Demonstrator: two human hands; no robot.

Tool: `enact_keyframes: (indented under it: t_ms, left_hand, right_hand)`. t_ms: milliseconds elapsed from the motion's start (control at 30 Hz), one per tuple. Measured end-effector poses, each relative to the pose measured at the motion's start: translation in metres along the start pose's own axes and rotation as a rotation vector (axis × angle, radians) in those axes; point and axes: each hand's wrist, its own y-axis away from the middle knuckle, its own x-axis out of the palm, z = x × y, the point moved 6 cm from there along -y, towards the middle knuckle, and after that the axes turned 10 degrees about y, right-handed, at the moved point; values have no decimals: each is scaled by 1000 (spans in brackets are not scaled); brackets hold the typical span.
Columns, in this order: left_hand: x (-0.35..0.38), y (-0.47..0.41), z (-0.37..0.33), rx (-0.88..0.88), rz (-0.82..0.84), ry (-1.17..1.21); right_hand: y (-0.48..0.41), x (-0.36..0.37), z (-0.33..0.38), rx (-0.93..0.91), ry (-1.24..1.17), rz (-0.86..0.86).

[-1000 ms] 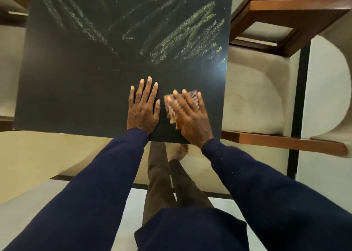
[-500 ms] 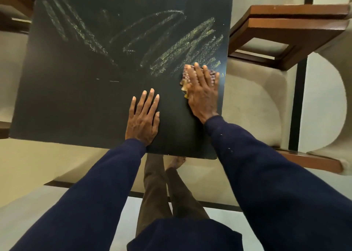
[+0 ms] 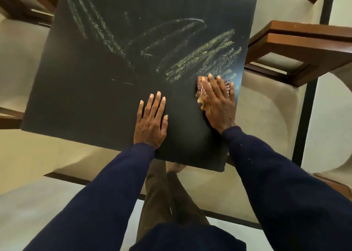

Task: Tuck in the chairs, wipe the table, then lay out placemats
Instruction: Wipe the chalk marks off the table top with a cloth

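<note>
Right hand (image 3: 217, 102) flat, fingers spread, pressing cloth (image 3: 200, 90) by table (image 3: 95, 102) right edge | left hand (image 3: 151, 123) spread flat, bracing | risk: cloth might slip over that edge, chalk (image 3: 200, 54) smears

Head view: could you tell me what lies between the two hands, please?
Bare tabletop only, between left hand and right hand, in the head view.

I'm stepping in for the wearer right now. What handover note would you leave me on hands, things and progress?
Left hand: open, flat on the black square tabletop.
Right hand: open, pressing the patterned orange-purple cloth flat near the right edge.
Done: near half looks wiped.
Left: yellowish chalk scribbles across the far half; placemats, none in view.
Brown wooden chair stands at the right side.
</note>
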Motion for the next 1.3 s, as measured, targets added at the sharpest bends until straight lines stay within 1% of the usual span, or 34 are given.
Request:
enact_keyframes:
  t_ms: [67, 133, 233, 333, 433, 500, 567, 667, 733, 767, 833, 900, 967, 1000, 1033, 1100, 1167, 1300]
  left_hand:
    - [-2, -1, 2, -43, -29, 22]
    - [-5, -2, 7, -108, -64, 38]
    - [-6, -3, 10, -157, -78, 52]
    - [-7, -2, 13, -167, -94, 68]
    - [-7, -2, 13, -173, -102, 75]
    - [-7, -2, 13, -175, -103, 69]
    - [-7, -3, 13, -167, -98, 47]
    - [-5, -1, 12, -156, -85, 21]
    - [-4, -1, 12, -153, -81, 9]
    - [-5, -1, 11, -150, -83, 7]
    - [-6, -2, 11, -149, -87, 10]
    - [-7, -1, 11, -148, -71, 15]
    - [-7, -4, 13, -120, -49, 8]
    - [-8, -11, 15, -98, -41, 13]
    - [-10, -19, 18, -76, -38, 17]
    - [-13, -43, 27, -45, -39, 19]
    - [-17, -72, 35, -28, -45, 17]
    - [-13, -111, 19, 74, -50, 33]
  right_hand:
    - [-31, 0, 16, 84, -4, -2]
    - [-52, 0, 42, 62, -11, -11]
    - [-51, 2, 76, -96, -28, -20]
    - [-16, 3, 89, -349, -13, -3]
    - [15, 0, 69, -524, -25, 6]
    - [17, -3, 47, -555, -32, -3]
    - [2, -2, 29, -473, -26, -29]
    - [-40, -1, 26, -166, -26, -48]
    - [-64, 3, 44, -14, -23, -42]
    - [-72, 4, 57, 11, -17, -42]
    - [-74, 5, 83, -55, -11, -45]
    - [-54, 5, 99, -231, -20, -34]
    - [-21, 0, 94, -406, -18, -12]
    - [-7, -1, 83, -456, -9, -4]
    - [4, -1, 68, -468, -6, -4]
    - [14, -1, 32, -393, -17, -8]
    - [4, 2, -1, -266, -8, 2]
    - [-58, 6, -38, 44, 3, 31]
